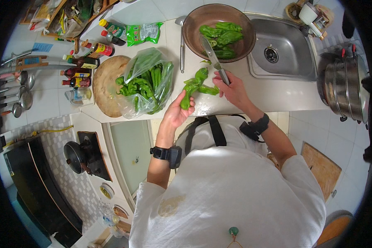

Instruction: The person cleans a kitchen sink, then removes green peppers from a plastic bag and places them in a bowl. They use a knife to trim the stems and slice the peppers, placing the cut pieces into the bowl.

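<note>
My left hand (180,109) grips a green pepper (189,93) at the front of the white counter. More green pepper pieces (201,76) lie just beyond it, partly overlapping it from this angle. A kitchen knife (211,52) is in my right hand (231,90), its blade pointing away and overlapping the near rim of a brown bowl (189,37). Several green peppers (230,37) lie inside that bowl. Left of my hands, a clear plastic bag (166,66) full of long green peppers (142,86) rests partly on a round wooden board (107,77).
The steel sink (285,43) adjoins the bowl on the right. A long-handled metal utensil (182,49) lies left of the bowl. Sauce bottles (80,73) and a green packet (144,33) stand or lie at the left back. A steamer pot (341,86) is far right.
</note>
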A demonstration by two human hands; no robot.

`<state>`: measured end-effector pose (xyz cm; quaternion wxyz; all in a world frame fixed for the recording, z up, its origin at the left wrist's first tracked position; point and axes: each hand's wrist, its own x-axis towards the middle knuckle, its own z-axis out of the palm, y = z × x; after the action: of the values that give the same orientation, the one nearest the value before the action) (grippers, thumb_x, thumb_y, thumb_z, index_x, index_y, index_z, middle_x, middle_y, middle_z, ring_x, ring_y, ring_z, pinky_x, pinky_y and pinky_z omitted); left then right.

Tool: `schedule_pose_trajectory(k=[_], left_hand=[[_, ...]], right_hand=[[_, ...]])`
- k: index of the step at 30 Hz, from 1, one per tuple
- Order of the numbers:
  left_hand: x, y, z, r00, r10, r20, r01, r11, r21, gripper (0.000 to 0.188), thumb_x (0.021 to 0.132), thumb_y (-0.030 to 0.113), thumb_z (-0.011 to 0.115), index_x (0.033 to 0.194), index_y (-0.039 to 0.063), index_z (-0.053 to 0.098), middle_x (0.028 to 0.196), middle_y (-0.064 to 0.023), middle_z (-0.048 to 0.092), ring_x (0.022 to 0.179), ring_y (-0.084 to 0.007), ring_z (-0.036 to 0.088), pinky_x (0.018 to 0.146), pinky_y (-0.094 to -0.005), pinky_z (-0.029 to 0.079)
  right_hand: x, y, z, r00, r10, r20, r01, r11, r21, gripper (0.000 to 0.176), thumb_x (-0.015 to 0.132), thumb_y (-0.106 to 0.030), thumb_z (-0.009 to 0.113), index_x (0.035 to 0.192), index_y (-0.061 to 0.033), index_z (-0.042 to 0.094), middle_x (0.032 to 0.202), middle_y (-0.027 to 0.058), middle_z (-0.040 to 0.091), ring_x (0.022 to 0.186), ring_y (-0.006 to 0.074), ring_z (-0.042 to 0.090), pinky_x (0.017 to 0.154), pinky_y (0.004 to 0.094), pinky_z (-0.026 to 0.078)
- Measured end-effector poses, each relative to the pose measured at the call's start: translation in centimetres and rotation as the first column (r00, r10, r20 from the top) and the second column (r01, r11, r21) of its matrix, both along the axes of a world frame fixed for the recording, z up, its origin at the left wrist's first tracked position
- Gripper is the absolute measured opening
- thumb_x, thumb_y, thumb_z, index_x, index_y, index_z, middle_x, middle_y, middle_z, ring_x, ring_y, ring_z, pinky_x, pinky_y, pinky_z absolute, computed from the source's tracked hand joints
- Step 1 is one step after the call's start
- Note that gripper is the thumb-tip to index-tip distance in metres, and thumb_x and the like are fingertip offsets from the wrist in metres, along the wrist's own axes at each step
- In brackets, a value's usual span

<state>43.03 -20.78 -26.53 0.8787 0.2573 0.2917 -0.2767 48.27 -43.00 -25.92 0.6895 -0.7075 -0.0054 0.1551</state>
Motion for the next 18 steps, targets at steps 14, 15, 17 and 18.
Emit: schedule_pose_trajectory(k=[14, 15, 17, 18], left_hand=[[2.6, -3.5, 0.7, 0.765, -0.506, 0.4, 0.074, 0.685, 0.724, 0.038, 0.092, 0.021, 0.054, 0.123, 0.0, 0.048, 0.101, -0.0047, 0.059, 0.09, -0.0074, 0.051, 0.08, -0.0217, 0.041], [2.6, -3.3, 0.4, 0.781, -0.499, 0.374, 0.094, 0.687, 0.721, 0.033, 0.093, 0.022, 0.053, 0.119, 0.001, 0.051, 0.095, -0.0011, 0.058, 0.084, -0.0054, 0.048, 0.075, -0.0203, 0.04], [2.3, -2.8, -0.6, 0.817, -0.472, 0.331, 0.123, 0.703, 0.7, 0.025, 0.094, 0.022, 0.051, 0.111, 0.004, 0.057, 0.083, 0.006, 0.055, 0.072, -0.0013, 0.043, 0.064, -0.0175, 0.037], [2.2, -2.5, -1.1, 0.809, -0.5, 0.311, 0.148, 0.683, 0.715, 0.024, 0.093, 0.022, 0.052, 0.108, 0.005, 0.058, 0.081, 0.0065, 0.054, 0.069, -0.0013, 0.043, 0.061, -0.018, 0.036]], right_hand=[[1.3, 3.2, 0.8, 0.998, 0.043, -0.036, -0.039, 0.995, 0.092, 0.025, 0.079, -0.018, 0.065, 0.091, 0.0026, 0.055, 0.071, 0.0039, 0.058, 0.053, 0.0082, 0.053, 0.048, 0.0231, 0.043], [1.2, 3.0, 0.6, 0.999, 0.041, -0.028, -0.039, 0.997, 0.061, 0.025, 0.08, -0.019, 0.064, 0.09, 0.002, 0.055, 0.072, 0.0048, 0.058, 0.055, 0.0104, 0.054, 0.049, 0.0251, 0.044], [1.0, 2.3, 0.2, 0.999, 0.041, 0.002, -0.041, 0.999, 0.026, 0.025, 0.081, -0.022, 0.063, 0.089, 0.0007, 0.055, 0.072, 0.0065, 0.058, 0.058, 0.0147, 0.057, 0.051, 0.029, 0.045], [0.7, 1.6, 0.0, 0.983, 0.111, 0.145, -0.078, 0.973, -0.217, 0.025, 0.082, -0.023, 0.062, 0.088, -0.0003, 0.054, 0.073, 0.0079, 0.058, 0.061, 0.0183, 0.058, 0.053, 0.0318, 0.046]])
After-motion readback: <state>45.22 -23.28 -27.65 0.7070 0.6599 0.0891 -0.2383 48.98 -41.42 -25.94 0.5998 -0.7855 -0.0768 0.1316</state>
